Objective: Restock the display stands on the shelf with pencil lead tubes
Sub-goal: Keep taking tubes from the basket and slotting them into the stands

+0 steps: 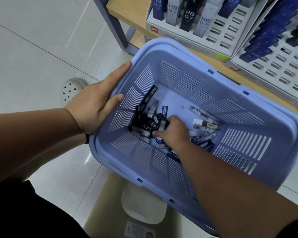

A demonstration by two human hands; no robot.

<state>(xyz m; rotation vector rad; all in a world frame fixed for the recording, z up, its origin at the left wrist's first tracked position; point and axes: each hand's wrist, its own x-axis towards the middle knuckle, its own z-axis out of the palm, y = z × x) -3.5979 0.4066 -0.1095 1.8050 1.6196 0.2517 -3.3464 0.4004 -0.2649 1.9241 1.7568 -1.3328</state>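
A light blue slotted basket (248, 152) is tilted in front of me, and my left hand (95, 103) grips its left rim. Several black, blue and grey pencil lead tubes (147, 120) marked HB 0.7 lie heaped at its bottom. My right hand (174, 133) reaches into the heap with its fingers closed around a few tubes. On the wooden shelf (127, 10) stand two white display stands: the left stand (218, 34) holds a few upright tubes, and the right stand (279, 69) holds a row of blue ones, with many open slots.
The shelf's grey metal post (113, 24) stands left of the basket. A cardboard box (110, 203) lies on the floor under the basket. A perforated white shoe (72, 90) shows on the pale tiled floor at left.
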